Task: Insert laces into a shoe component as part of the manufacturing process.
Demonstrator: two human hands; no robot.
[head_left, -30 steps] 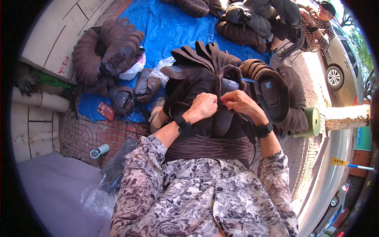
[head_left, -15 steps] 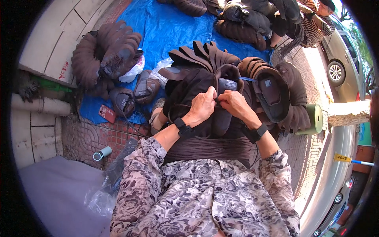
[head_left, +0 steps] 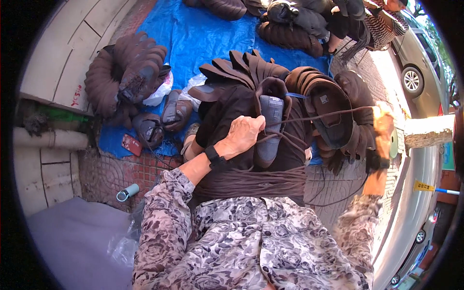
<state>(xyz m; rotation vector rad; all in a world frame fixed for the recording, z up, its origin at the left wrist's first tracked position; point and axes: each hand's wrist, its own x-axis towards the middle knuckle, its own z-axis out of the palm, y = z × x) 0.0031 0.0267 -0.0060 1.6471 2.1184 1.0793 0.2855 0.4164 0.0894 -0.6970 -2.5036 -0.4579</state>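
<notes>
A dark brown shoe upper [head_left: 267,155] with a grey-blue tongue [head_left: 271,112] lies over my lap, its toe end toward me. My left hand [head_left: 243,134] is closed at its left eyelet edge, apparently pinching it; the fingertips are partly hidden. Stretched out far to the right, my right hand [head_left: 384,123] is smeared by motion. A brown shoelace [head_left: 331,114] runs taut from the shoe's lacing to that hand, which grips its end. More lace crosses the front of the tongue in loose loops. A thick bundle of brown laces [head_left: 251,182] lies across my lap.
Stacked shoe uppers [head_left: 333,106] sit right of my knees, others [head_left: 123,72] on the blue tarp [head_left: 203,34]. A red packet [head_left: 131,144] and a light-blue bottle [head_left: 127,192] lie at left. Another person [head_left: 382,29] sits far right, near a tree trunk [head_left: 427,130] and parked car.
My right hand has swung from beside my left hand at the shoe far out to the right, drawing the lace with it. My left hand has shifted slightly and stays at the shoe.
</notes>
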